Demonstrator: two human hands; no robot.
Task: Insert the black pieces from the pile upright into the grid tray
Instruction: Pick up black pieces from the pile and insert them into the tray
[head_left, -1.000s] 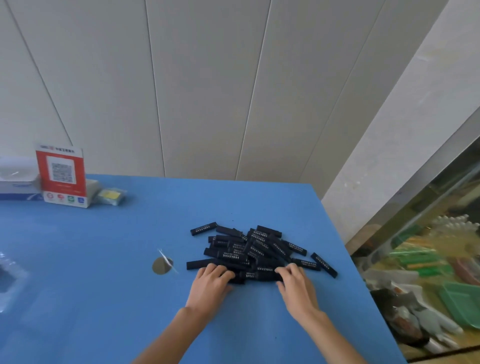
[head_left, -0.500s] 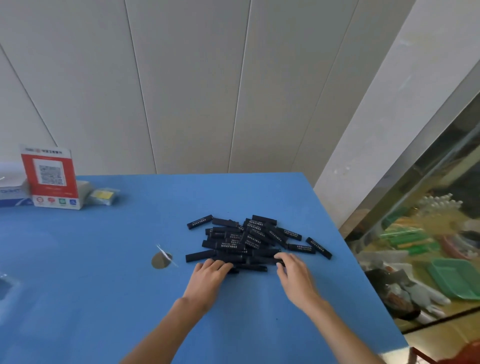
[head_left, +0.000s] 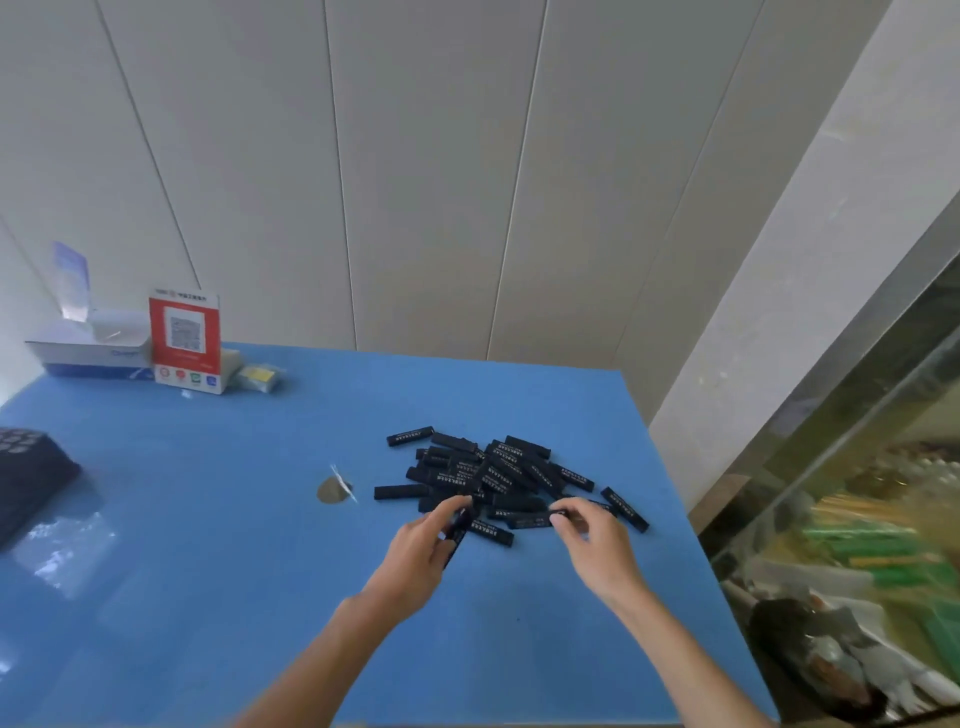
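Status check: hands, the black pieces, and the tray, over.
Left hand grips one black piece. Right hand pinches another at the pile. Grid tray far left, path unobstructed.

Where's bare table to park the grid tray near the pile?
Bare blue table lies between the grid tray at the left edge and the round disc, and near the front edge. Crowded: the pile, where the left hand and right hand each pinch a piece.

Matt black pcs (head_left: 498, 478), glossy blue tabletop (head_left: 208, 519)
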